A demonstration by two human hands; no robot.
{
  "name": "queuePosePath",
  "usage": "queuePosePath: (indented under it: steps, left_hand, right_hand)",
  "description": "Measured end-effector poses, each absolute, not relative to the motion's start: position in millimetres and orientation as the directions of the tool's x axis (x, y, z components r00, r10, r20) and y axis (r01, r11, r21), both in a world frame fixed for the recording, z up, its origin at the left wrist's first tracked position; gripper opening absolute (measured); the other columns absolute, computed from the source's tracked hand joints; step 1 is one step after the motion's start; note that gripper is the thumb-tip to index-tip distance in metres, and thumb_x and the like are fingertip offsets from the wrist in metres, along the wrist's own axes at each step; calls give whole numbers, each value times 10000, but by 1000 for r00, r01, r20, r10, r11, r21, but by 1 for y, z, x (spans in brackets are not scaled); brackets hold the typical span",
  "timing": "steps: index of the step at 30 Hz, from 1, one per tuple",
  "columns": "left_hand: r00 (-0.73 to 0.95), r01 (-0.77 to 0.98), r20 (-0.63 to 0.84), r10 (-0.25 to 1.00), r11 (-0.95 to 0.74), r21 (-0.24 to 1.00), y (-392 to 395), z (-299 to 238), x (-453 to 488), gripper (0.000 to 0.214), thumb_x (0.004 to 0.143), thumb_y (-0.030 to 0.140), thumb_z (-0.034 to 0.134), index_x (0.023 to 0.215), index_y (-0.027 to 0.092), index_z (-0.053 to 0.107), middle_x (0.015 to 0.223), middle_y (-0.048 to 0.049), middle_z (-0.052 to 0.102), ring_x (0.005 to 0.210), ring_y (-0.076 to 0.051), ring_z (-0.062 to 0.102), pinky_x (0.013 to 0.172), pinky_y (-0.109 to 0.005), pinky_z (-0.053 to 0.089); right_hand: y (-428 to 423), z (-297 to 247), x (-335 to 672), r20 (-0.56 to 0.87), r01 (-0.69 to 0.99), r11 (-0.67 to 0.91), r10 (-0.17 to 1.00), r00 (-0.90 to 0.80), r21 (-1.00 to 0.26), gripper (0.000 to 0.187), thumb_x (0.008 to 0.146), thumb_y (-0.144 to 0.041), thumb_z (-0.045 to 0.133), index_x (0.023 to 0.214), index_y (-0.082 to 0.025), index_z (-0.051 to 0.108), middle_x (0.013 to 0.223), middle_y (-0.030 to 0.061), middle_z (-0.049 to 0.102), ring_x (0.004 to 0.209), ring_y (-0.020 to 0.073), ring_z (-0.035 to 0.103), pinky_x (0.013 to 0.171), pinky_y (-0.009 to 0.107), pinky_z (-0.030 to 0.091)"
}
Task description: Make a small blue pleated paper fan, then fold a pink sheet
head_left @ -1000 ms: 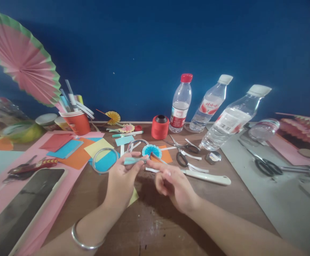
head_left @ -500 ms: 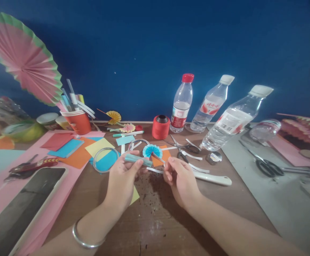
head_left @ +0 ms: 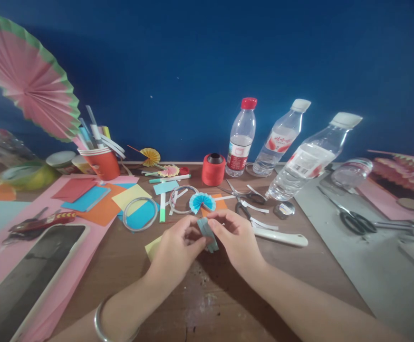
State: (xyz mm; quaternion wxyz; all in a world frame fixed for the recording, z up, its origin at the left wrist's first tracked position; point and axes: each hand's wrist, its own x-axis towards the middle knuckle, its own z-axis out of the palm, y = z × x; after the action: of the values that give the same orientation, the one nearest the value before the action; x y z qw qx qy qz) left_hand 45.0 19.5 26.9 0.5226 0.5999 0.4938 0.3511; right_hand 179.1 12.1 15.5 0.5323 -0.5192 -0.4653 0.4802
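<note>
Between my two hands is a narrow pleated strip of pale blue-green paper (head_left: 209, 235), tilted, its lower end toward me. My left hand (head_left: 176, 247) pinches it from the left, thumb on the near side. From the right, the fingertips of my right hand (head_left: 238, 241) close on its upper end. Just beyond them a small blue paper fan (head_left: 202, 203) lies spread over an orange paper square (head_left: 220, 203). Part of a yellow paper (head_left: 152, 247) shows behind my left hand.
Scissors (head_left: 242, 202), white paper strips, a white-handled tool (head_left: 285, 237) and tape rolls (head_left: 140, 213) lie around my hands. Behind stand a red thread spool (head_left: 214, 172) and three bottles (head_left: 240, 142). A phone (head_left: 32, 280) lies left, a grey mat (head_left: 338, 256) right.
The pleated strip has swung from sideways to upright and moved right. My right hand has come off the stick near the blue fan and taken hold of the strip's upper end.
</note>
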Motion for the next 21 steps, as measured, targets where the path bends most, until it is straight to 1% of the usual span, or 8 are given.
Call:
queuePosePath:
  steps: [2,5,10,13,17,19,21]
  left_hand:
    - [280,278,-102,954,21,960,18,26,44,149,693,221,619,837,217,581,705,8,660,674,-162,620,606,-244,458]
    - [280,281,-115,953,33,959,18,25,44,154,684,242,633,829,216,587,711,0,662,678,-172,618,611,-254,459]
    - [252,177,-103,962,58,982,21,27,44,109,718,280,601,793,201,591,627,10,621,567,-141,569,546,-239,446]
    - [260,97,-123,958,101,990,22,27,44,121,738,299,580,780,185,588,609,11,595,543,-126,541,522,-226,435]
    - [280,-38,-190,941,208,977,24,24,43,138,742,307,587,771,173,577,626,20,571,533,-93,503,501,-192,400]
    - [280,-112,-204,938,243,964,24,23,43,132,745,301,589,763,171,568,636,25,561,539,-80,492,498,-177,387]
    - [282,-158,-215,935,266,951,24,22,42,128,757,296,578,750,170,555,593,34,543,513,-71,477,478,-167,367]
  right_hand:
    - [13,15,179,-13,3,-13,994,105,-1000,129,727,-271,576,808,-187,631,729,8,630,627,127,541,557,235,424]
    - [13,16,180,-8,37,-13,994,109,-999,117,724,-270,579,789,-186,627,719,4,625,604,120,532,546,232,418]
    - [14,16,180,44,-18,46,992,122,-999,115,734,-257,569,828,-200,606,720,-8,599,630,116,525,572,226,414]
    - [13,16,181,65,-8,67,992,107,-998,92,746,-241,559,817,-200,601,720,-10,592,627,114,521,579,224,416]
    - [11,17,183,127,101,116,986,109,-988,96,759,-233,553,831,-211,613,741,-8,595,652,119,530,597,232,418]
    - [10,18,184,190,173,171,977,100,-970,111,772,-228,538,839,-213,625,785,8,593,688,128,535,611,240,422]
    - [9,19,185,270,242,245,960,79,-939,134,782,-220,524,846,-216,641,845,25,575,729,136,538,629,248,429]
